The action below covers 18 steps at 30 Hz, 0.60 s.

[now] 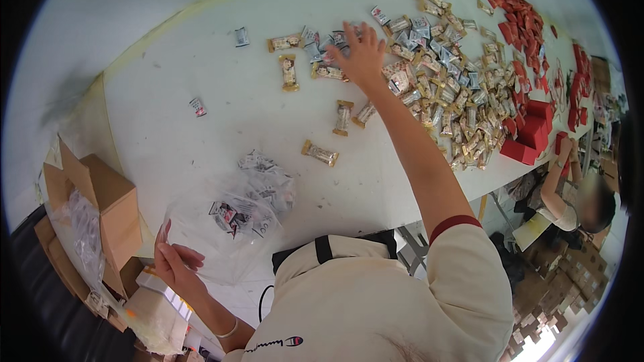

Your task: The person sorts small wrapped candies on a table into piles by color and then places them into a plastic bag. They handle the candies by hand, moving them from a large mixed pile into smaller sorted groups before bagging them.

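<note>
My left hand (176, 264) grips the edge of a clear plastic bag (201, 246) near the front left edge of the table. Small grey-and-black printed packets (231, 216) lie inside that bag, and it bears handwriting. My right hand (362, 58) reaches across the table with its fingers spread over a cluster of small silver-grey packets (312, 50); what lies under the palm is hidden. Gold-wrapped bars (329, 71) lie beside the right hand, with one upright in the picture (289, 73) to its left. A patterned pouch (401, 78) is right of the wrist.
A broad pile of gold-wrapped bars (473, 120) covers the table's right part. Beyond it are red packets (526, 25) and red boxes (533, 130). An open cardboard box (118, 211) stands at the left. A co-worker (568, 196) sits at the right, hands on a red item.
</note>
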{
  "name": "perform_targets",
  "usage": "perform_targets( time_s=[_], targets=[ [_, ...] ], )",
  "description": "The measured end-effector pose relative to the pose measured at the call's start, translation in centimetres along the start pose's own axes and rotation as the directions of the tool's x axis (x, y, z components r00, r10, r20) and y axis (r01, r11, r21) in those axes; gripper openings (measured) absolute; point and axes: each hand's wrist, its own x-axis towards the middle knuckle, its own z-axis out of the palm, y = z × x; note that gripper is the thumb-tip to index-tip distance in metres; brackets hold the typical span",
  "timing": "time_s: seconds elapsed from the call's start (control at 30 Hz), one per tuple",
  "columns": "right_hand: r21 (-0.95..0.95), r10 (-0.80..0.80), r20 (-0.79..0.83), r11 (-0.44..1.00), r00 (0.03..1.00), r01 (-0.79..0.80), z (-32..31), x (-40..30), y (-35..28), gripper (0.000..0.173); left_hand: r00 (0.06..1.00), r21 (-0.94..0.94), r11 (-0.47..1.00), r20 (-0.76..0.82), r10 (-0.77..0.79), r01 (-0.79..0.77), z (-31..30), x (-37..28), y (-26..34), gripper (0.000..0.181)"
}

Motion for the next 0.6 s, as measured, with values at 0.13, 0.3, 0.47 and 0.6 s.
perform_targets(
  time_s=[0.13, 0.3, 0.47, 0.6],
  targets=[
    [0.167, -0.183, 0.164, 0.974, 0.969, 0.156, 0.4, -0.7, 0.6, 0.026, 1.000, -0.013, 1.000, 0.006, 0.006, -0.006, 0.1, -0.1, 0.1, 0.041],
    [0.294, -0.236, 0.245, 0.942, 0.940, 0.159, 0.9, -1.1, 2.7, 0.012, 0.998, -0.031, 0.999, 0.053, 0.043, -0.041, 0.0, -0.4, 0.3, 0.041],
    [0.628, 0.130, 0.219, 0.740, 0.967, -0.242, -3.8, 0.4, 1.6, 0.007, 0.991, -0.022, 0.997, 0.115, 0.074, -0.072, 0.5, -0.9, 0.8, 0.042],
    [0.888, -0.119, 0.433, 0.226, 0.893, -0.401, -20.2, 0.4, -5.7, 0.009, 0.989, -0.090, 0.994, 0.134, 0.070, -0.058, 0.7, -1.7, 0.9, 0.040]
  ],
)
